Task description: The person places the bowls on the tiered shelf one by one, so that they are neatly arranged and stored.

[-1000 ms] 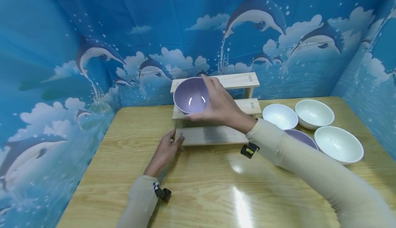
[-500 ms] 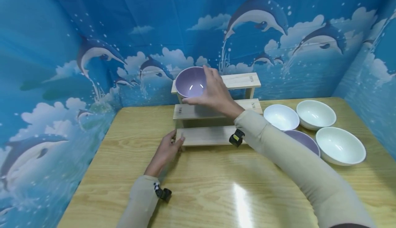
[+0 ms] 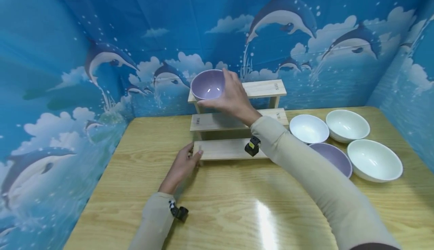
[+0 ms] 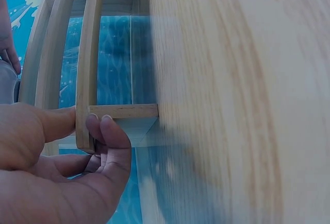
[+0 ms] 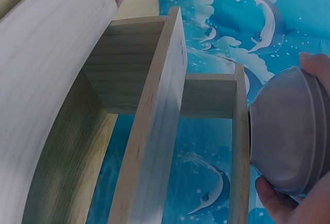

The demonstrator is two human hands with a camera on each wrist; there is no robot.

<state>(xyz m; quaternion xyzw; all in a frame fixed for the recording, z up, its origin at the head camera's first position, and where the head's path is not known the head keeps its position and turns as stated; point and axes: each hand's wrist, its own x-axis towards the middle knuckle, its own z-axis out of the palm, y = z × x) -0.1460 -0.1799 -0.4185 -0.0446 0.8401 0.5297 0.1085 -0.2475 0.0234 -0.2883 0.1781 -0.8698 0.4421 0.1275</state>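
Observation:
My right hand [image 3: 234,97] holds a purple bowl [image 3: 206,85] by its right side, thumb in front and fingers behind. The bowl is over the left end of the top board of a three-tier wooden stand [image 3: 222,149]. In the right wrist view, the bowl's base [image 5: 278,131] is right at the top board's surface; whether its full weight rests there I cannot tell. My left hand [image 3: 182,166] grips the left end of the lowest board. The left wrist view shows the thumb on one face of that board [image 4: 87,69] and curled fingers at the other.
Right of the stand, several bowls stand on the wooden table [image 3: 217,212]: a white one [image 3: 308,128], another purple one [image 3: 333,158] and two larger pale ones, the back one [image 3: 347,125] and the front one [image 3: 374,160]. A dolphin-print curtain [image 3: 190,23] hangs behind the stand.
My right hand has carried the purple bowl up and back, from before the middle tier to the top board's left end. The left hand has kept its grip on the stand.

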